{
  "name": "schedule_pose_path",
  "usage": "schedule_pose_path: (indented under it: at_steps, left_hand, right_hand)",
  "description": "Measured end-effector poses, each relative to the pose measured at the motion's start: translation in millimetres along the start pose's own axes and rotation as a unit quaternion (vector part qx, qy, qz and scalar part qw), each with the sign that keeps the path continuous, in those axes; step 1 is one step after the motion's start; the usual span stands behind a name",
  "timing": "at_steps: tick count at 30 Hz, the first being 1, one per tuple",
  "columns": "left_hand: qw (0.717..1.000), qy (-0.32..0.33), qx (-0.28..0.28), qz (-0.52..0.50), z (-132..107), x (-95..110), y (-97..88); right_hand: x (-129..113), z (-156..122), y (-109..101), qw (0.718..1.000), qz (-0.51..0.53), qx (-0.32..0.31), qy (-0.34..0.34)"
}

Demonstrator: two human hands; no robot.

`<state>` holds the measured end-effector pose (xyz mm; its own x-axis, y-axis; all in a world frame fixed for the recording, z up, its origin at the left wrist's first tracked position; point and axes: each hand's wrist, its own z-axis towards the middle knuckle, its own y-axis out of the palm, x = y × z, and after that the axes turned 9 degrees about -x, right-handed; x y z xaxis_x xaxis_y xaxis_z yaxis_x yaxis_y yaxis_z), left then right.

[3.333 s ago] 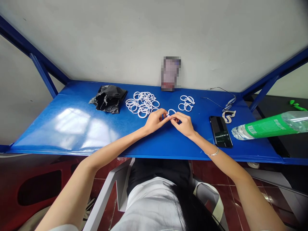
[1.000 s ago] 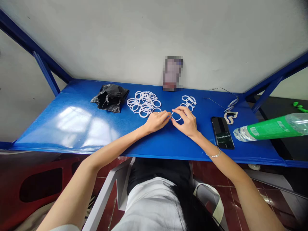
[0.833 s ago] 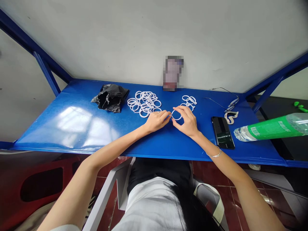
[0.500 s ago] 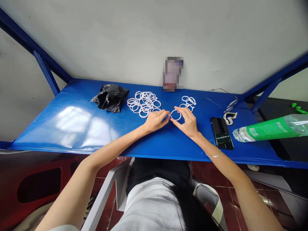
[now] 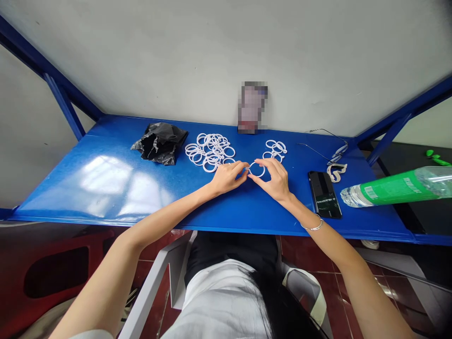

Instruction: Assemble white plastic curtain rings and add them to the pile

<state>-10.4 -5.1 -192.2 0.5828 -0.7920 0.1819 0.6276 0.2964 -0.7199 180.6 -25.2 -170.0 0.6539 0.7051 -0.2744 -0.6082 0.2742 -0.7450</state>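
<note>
White ring point(image 5: 256, 169) sits pinched between both hands at the middle of the blue bench point(image 5: 106, 188), held just above the surface. Left hand point(image 5: 228, 176) comes in from seven o'clock, thumb and forefinger closed on the ring's left edge where a small clasp seems to be, though it is too small to be sure. Right hand point(image 5: 275, 179) comes in from five o'clock, fingers curled over the ring's top and right side, thumb underneath, clamped on it as well. A thin bracelet point(image 5: 312, 227) circles the right wrist.

At eleven o'clock from the hands lies the big pile of white rings point(image 5: 209, 151), loose and overlapping, its nearest ring just beside the left fingertips. At one o'clock, a small cluster of rings point(image 5: 274, 150) rests just beyond the right hand. Farther out at ten o'clock sits a crumpled black bag point(image 5: 159, 142), well apart from the hands.

Over at three o'clock a dark phone point(image 5: 324, 193) lies flat, with a green-labelled water bottle point(image 5: 395, 187) on its side past it, and a pale clip point(image 5: 336, 172) near the phone's far end. A blurred upright card point(image 5: 252, 107) leans on the wall at twelve o'clock.
</note>
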Motion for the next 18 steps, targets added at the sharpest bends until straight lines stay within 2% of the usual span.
schedule_pose_path:
  at_steps: [11,18]
  left_hand:
    - [1.0,0.004,0.004,0.002,-1.0,-0.6,1.4]
    - [1.0,0.003,-0.008,0.012,-1.5,-1.5,1.8]
  right_hand:
    - [-1.1,1.1,0.6,1.0,-0.007,0.0,0.0]
    - [-0.1,1.4,1.1,1.0,-0.007,-0.028,0.001]
